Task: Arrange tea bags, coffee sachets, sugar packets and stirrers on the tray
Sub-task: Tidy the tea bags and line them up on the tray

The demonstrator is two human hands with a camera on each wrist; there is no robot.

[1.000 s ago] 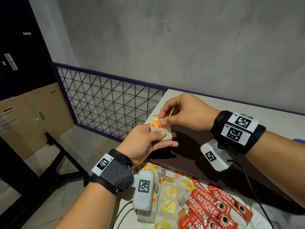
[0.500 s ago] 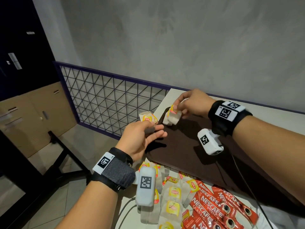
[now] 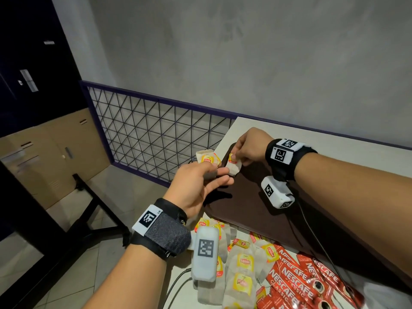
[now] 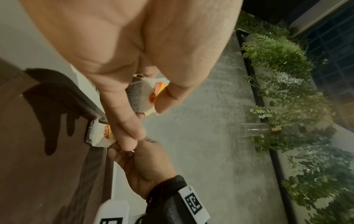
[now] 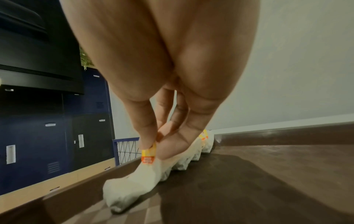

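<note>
The right hand (image 3: 249, 148) pinches a tea bag (image 5: 138, 175) down at the tray's (image 3: 256, 219) far left corner; the left hand (image 3: 196, 186) grips more tea bags (image 3: 207, 158) just off that edge.

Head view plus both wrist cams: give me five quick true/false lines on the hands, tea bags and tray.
1. The right hand pinches a tea bag at the tray's far corner. True.
2. The left hand holds nothing. False: it grips another tea bag.
3. The coffee sachets lie on the tray. False: they lie on the table, beside the tray's near edge.
4. The right wrist view shows tea bags lined along the tray's rim. True.
5. The loose tea bags near the left wrist are already on the tray. False: they lie on the table.
</note>
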